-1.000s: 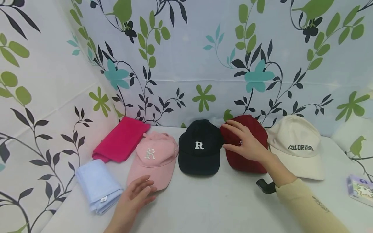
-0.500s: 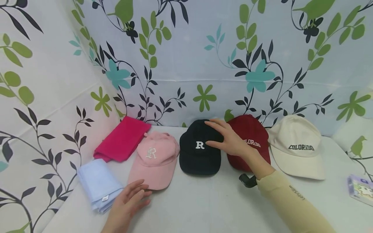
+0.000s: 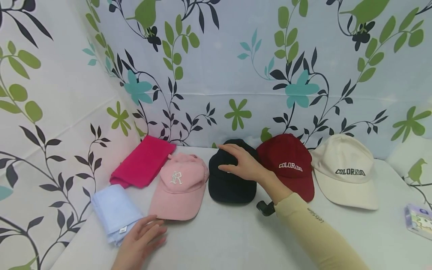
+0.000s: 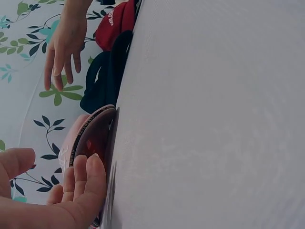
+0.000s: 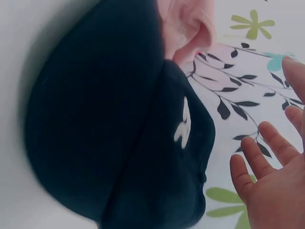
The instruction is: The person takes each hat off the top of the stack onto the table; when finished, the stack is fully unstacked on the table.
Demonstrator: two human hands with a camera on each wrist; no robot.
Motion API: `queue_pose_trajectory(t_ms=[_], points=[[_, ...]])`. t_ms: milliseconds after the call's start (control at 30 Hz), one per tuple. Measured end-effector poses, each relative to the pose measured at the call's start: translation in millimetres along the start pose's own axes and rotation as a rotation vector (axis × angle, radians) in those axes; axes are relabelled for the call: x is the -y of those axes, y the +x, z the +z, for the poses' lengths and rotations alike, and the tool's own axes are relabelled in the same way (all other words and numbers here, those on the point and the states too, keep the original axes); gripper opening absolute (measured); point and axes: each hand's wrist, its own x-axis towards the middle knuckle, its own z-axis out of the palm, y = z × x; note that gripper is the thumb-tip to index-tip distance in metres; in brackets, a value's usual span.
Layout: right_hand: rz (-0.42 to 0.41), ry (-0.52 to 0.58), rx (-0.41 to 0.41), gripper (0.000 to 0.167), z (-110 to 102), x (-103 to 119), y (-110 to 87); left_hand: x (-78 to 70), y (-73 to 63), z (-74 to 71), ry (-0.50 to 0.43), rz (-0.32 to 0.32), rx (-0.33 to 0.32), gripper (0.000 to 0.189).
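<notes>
Four caps stand in a row: a pink cap [image 3: 179, 202], a black cap [image 3: 233, 191], a dark red cap [image 3: 287, 153] and a cream cap [image 3: 347, 161]. My right hand [image 3: 244, 163] hovers in front of and above the black cap, hiding most of its white letter. In the right wrist view its fingers are spread and apart from the black cap [image 5: 95, 114]. My left hand [image 3: 140, 240] is near the brim of the pink cap and the folded light blue cloth [image 3: 116, 212]. Its fingers are loosely bent and hold nothing; whether they touch the brim, I cannot tell.
A folded bright pink cloth [image 3: 143, 161] lies behind the blue one. A small purple box [image 3: 418, 221] sits at the right edge of the white table [image 3: 216, 240]. A patterned curtain [image 3: 209, 75] hangs behind the caps. A black device [image 3: 265, 208] is at my right wrist.
My right hand has moved left, from in front of the dark red cap to over the black cap. My left hand has drawn slightly back and left from the pink cap's brim.
</notes>
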Motion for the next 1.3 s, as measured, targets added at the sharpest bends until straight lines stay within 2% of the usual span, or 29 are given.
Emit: queue_pose_trajectory(t_ms=[267,400,667,933,1067,1300], points=[[0.014,0.093,-0.011,0.065,20,5,20.5,3.6,3.3,-8.1,0.005,-0.080,-0.018,0.067],[0.058,0.114,0.003,0.062,32,5,29.8,5.4,5.3,-9.3,-0.011,-0.089,-0.016,0.071],[0.165,0.123,0.056,0.057,51,9,45.8,7.5,6.8,-8.2,-0.063,-0.036,-0.009,0.072],[0.294,0.104,0.123,0.056,67,16,55.0,3.5,9.3,-4.7,-0.106,-0.055,0.007,0.078],[0.304,0.140,0.096,0.052,71,17,55.5,2.3,9.6,-3.0,-0.118,-0.048,0.022,0.082],[0.331,0.243,0.024,0.047,78,13,59.0,1.1,9.1,0.2,-0.142,-0.020,-0.020,0.080]])
